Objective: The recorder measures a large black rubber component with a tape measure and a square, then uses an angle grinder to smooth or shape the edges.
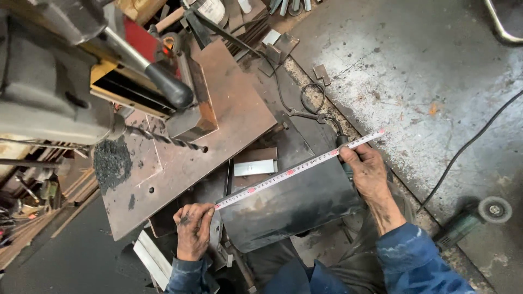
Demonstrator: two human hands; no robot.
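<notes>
Fingers: left hand (193, 228) and right hand (368, 170) each pinch the tape measure (297, 167)
Tape: stretched along the dark steel sheet (289, 209) top edge
Risk: slack pinch lets tape slip, skewing reading

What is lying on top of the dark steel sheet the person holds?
A white tape measure stretches along its upper edge, pinned by the left hand and right hand. What lies beneath the dark steel sheet is hidden.

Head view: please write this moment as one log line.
left hand: pins tape measure | right hand: holds tape on dark steel sheet | angle grinder: on floor
</notes>
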